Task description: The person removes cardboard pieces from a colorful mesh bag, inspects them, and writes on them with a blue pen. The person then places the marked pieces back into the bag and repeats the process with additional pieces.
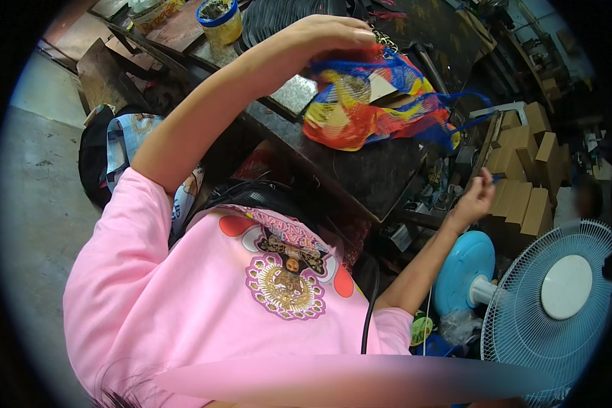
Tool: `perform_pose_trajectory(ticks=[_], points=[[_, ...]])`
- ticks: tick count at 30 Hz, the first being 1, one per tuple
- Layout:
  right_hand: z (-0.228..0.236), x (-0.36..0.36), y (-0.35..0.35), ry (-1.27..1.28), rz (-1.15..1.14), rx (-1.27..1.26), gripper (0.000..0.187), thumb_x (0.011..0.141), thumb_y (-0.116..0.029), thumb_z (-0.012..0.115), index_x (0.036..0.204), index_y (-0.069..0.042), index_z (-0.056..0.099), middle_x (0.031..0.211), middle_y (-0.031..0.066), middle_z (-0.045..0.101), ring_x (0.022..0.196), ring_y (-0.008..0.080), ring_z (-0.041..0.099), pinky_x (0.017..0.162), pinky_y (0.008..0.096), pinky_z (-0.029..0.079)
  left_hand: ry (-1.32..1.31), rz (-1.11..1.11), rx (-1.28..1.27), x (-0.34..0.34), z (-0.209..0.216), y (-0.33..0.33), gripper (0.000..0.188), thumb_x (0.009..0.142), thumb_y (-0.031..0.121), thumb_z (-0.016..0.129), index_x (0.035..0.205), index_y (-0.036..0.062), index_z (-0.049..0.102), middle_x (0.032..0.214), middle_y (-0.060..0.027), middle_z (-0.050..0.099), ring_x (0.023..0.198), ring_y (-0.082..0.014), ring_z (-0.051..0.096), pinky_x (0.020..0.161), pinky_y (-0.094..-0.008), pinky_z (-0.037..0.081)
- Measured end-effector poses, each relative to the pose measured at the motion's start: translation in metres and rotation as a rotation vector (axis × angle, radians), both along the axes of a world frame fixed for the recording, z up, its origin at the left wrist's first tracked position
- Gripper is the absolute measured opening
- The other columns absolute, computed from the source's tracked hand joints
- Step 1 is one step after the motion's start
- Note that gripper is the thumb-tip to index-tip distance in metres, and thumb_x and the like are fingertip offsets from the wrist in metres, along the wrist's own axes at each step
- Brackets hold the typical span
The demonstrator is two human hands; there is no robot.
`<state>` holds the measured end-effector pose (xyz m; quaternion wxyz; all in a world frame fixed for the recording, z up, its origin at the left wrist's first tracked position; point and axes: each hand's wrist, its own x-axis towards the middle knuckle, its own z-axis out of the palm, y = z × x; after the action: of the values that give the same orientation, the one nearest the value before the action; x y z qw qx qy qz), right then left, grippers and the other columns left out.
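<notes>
A net of red, yellow and blue mesh [347,112] is bunched over the dark worktable [364,173], with a flat beige piece [382,87] showing among its folds. My left hand [336,34] bends down over the net's upper edge. Its fingers are closed into the mesh, partly hidden and blurred. Loose blue strands trail from the net's right side. Off the table's right corner, my right hand [478,197] is raised apart from the net, fingers pinched together at a small blue bit that I cannot make out.
A blue-and-white fan [568,285] and a round light-blue plastic piece [464,272] stand beside my right forearm. Brown cardboard boxes [517,160] are stacked beyond that hand. A blue-rimmed tub [219,24] and dark stacked pieces [279,20] sit at the table's back. A bag [126,139] lies left.
</notes>
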<state>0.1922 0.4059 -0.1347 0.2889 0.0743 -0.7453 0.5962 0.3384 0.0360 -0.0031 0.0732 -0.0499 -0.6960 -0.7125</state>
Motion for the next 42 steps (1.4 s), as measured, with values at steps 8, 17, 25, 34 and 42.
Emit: perform_pose_trajectory(ticks=[8, 17, 25, 34, 42], points=[[0.085, 0.058, -0.088, 0.217, 0.563, 0.262, 0.022, 0.092, -0.003, 0.058, 0.110, 0.000, 0.069, 0.105, 0.0053, 0.070, 0.092, 0.0109, 0.064, 0.081, 0.0254, 0.050, 0.768, 0.557, -1.307, 0.016, 0.017, 0.032, 0.046, 0.077, 0.012, 0.073, 0.119, 0.0052, 0.055, 0.115, -0.0135, 0.056, 0.112, -0.0324, 0.053, 0.094, -0.0429, 0.046], [0.030, 0.090, -0.096, -0.026, 0.683, 0.649, 0.014, 0.081, -0.006, 0.071, 0.094, -0.002, 0.070, 0.079, 0.0106, 0.061, 0.070, 0.0215, 0.062, 0.066, 0.0318, 0.048, 0.132, 0.042, -0.901, -0.003, -0.049, 0.042, 0.028, 0.087, 0.026, 0.070, 0.109, 0.0096, 0.062, 0.097, -0.0131, 0.066, 0.089, -0.0288, 0.063, 0.078, -0.0377, 0.050], [0.052, 0.083, -0.067, 0.040, 0.548, 0.290, 0.006, 0.083, 0.002, 0.066, 0.089, 0.004, 0.067, 0.087, 0.0106, 0.067, 0.080, 0.0183, 0.064, 0.074, 0.0289, 0.050, 0.579, 0.317, -0.910, 0.009, -0.053, 0.053, 0.047, 0.083, 0.026, 0.074, 0.122, 0.0109, 0.052, 0.091, -0.0119, 0.061, 0.077, -0.0309, 0.063, 0.071, -0.0383, 0.051], [0.027, 0.088, -0.098, -0.079, 0.402, 0.607, 0.023, 0.084, -0.018, 0.071, 0.105, -0.009, 0.070, 0.096, 0.0167, 0.069, 0.089, 0.0347, 0.067, 0.077, 0.0404, 0.052, 0.071, -0.051, -0.450, 0.014, -0.061, 0.049, 0.036, 0.089, 0.007, 0.065, 0.124, 0.0084, 0.055, 0.097, -0.0077, 0.065, 0.088, -0.0135, 0.061, 0.082, -0.0277, 0.049], [0.050, 0.099, -0.068, -0.389, 0.588, 0.889, 0.013, 0.082, -0.014, 0.072, 0.093, -0.007, 0.071, 0.085, 0.0128, 0.069, 0.074, 0.0265, 0.068, 0.068, 0.0343, 0.051, 0.098, 0.238, -0.991, 0.006, -0.038, -0.004, 0.012, 0.089, 0.004, 0.060, 0.096, 0.0051, 0.070, 0.108, -0.0050, 0.065, 0.100, -0.0206, 0.062, 0.086, -0.0334, 0.052]])
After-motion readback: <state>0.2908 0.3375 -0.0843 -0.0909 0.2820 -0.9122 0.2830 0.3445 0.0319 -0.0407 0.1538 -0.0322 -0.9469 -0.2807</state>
